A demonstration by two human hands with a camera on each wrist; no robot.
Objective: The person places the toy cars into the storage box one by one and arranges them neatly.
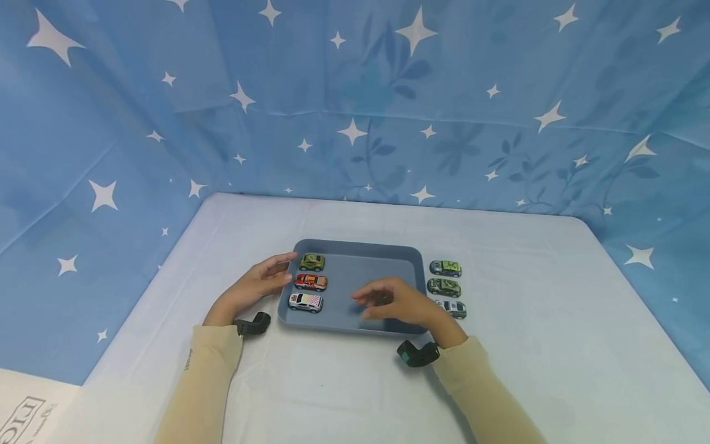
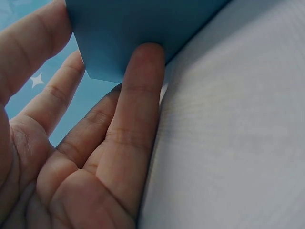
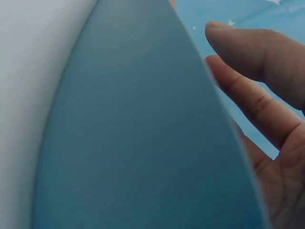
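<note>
A grey-blue tray (image 1: 366, 327) lies on the white-covered table. My left hand (image 1: 256, 285) is at its left end, with fingertips against the wall; the left wrist view shows the fingers (image 2: 140, 95) fairly straight along the tray's side (image 2: 157, 24). Three toy cars stand in a column inside the tray's left part: a green one (image 1: 312, 262), a red one (image 1: 310, 282) and a white one (image 1: 306, 302). My right hand (image 1: 396, 300) hovers over the tray's right part, fingers loosely bent and holding nothing. In the right wrist view, the tray's wall (image 3: 138, 119) hides part of this hand.
Right of the tray stand three more toy cars: a blue-green one (image 1: 445, 267), a camouflage green one (image 1: 444, 287) and a white-and-green one (image 1: 458, 309), partly hidden behind the tray's corner and my right hand. A blue curtain with stars (image 1: 355, 160) hangs behind the table (image 1: 554, 345).
</note>
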